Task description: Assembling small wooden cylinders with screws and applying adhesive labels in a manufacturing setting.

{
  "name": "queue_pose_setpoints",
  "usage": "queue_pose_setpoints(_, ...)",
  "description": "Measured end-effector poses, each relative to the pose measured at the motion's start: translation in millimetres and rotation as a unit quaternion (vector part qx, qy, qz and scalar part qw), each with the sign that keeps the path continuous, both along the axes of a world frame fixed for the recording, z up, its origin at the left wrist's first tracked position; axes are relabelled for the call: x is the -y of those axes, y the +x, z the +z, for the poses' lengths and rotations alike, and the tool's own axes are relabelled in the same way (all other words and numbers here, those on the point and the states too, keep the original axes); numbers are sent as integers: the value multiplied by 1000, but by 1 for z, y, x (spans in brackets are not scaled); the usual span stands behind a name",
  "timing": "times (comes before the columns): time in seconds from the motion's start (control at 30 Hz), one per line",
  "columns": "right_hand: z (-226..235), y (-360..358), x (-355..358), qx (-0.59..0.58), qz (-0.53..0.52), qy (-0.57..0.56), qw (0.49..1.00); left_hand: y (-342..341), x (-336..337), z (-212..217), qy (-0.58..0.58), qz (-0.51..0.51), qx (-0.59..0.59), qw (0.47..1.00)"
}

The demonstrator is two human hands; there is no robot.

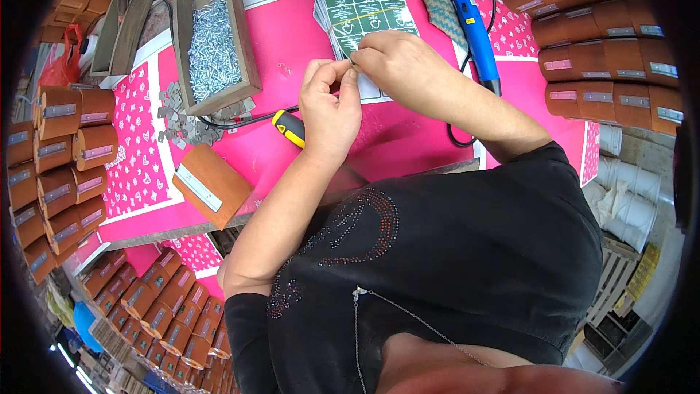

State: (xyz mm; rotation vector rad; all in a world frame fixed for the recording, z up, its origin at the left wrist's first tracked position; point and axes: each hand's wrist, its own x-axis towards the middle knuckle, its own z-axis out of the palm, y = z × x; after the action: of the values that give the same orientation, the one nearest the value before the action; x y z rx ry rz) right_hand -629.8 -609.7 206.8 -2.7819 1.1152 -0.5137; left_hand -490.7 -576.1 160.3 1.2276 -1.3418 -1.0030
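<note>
— What is seen, from the largest thing down?

— A desk covered in bright pink patterned cloth (408,138) is seen, flanked by stacks of brown wooden blocks with metal plates (605,44) at the right and more at the left. A long wooden tray of small silver screws (215,36) is set at the far left, a blue handheld power tool (474,25) at the far right, and a yellow-and-black handled screwdriver (289,128) is laid near the left wrist.

— And the hands?

— The left hand (328,106) and right hand (397,66) are brought together over a stack of green-and-white printed label sheets (361,4). A tiny thin item (351,63) is pinched between the fingers of both hands, just above the sheets' near edge; its kind cannot be told.
</note>
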Motion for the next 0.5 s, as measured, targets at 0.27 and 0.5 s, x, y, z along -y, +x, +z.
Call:
queue_pose_setpoints(0.27, -1, 0, 8, 49, 7, 35, 998, -1, 1, -1, -23, 12, 9, 1000)
queue_pose_setpoints(0.5, -6, -8, 12, 149, -17, 73, 986, -3, 1, -4, -10, 14, -15, 1000)
